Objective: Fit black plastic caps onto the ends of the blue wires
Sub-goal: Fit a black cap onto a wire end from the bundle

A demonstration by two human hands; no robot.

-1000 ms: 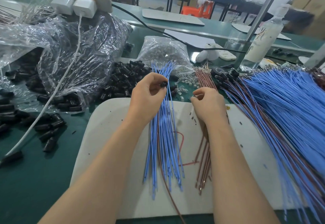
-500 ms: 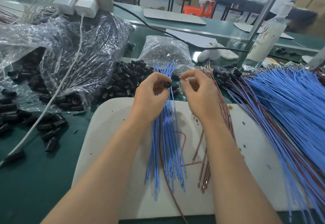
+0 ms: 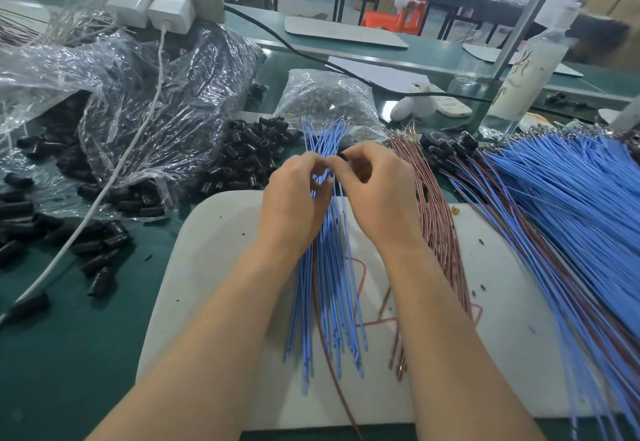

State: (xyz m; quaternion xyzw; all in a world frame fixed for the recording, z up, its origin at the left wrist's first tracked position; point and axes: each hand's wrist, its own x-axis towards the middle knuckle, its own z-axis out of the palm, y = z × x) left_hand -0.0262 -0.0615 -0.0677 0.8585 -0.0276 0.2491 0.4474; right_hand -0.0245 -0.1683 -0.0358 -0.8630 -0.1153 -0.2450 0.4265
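A moment ago my hands were apart. My left hand (image 3: 294, 201) held up a small black plastic cap (image 3: 344, 157) and my right hand (image 3: 379, 194) was off by the thin brown wires (image 3: 436, 218). Now my right hand has come over and my two hands touch at the fingertips, just above the bunch of thin blue wires (image 3: 327, 295) that lies on the white plastic board (image 3: 214, 267)

The cap now peeks out right where my fingertips meet. My right fingers are bent and pinch down on it. My left fingers are curled in tight next to it, but I cannot tell if they hold the cap too, or a wire, or both. The wire end is hidden by my fingers

I think this means I am at the fitting step, where the cap goes onto a wire end. I cannot see if it is on yet

There is lots left to do. The blue wire ends that stick out past my hands are bare, and the heap of loose black plastic caps (image 3: 249, 153) is close by on my left
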